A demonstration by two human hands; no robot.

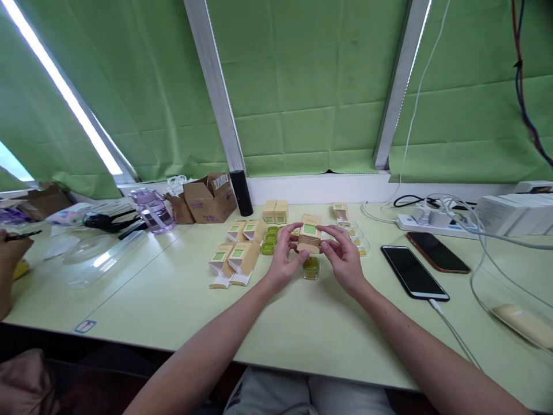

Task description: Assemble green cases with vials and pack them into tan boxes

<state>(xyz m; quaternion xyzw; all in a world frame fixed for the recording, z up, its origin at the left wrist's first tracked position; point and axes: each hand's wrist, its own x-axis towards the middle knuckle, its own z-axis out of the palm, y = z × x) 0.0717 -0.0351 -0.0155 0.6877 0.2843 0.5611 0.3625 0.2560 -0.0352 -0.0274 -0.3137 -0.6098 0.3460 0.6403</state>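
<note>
Between both hands I hold a small tan box (310, 231) with a green label, its flap toward me. My left hand (285, 252) grips its left side and my right hand (344, 256) its right side. Just below the box stands a small clear jar (310, 268) with a green lid. Left of my hands, several like boxes (244, 257) lie with open flaps. Several green lids (268, 241) sit between those boxes and my left hand, partly hidden. Behind my right hand are clear jars (359, 241) with yellow bits inside.
Two closed boxes (275, 212) and one open box (341, 213) stand farther back. To the right lie two phones (415, 272), a power strip (436, 225), cables and a pale mouse (523, 324). A cardboard carton (210, 202), black cylinder (241, 193) and purple bottle (153, 211) stand left. Another person's hand (12, 259) is far left.
</note>
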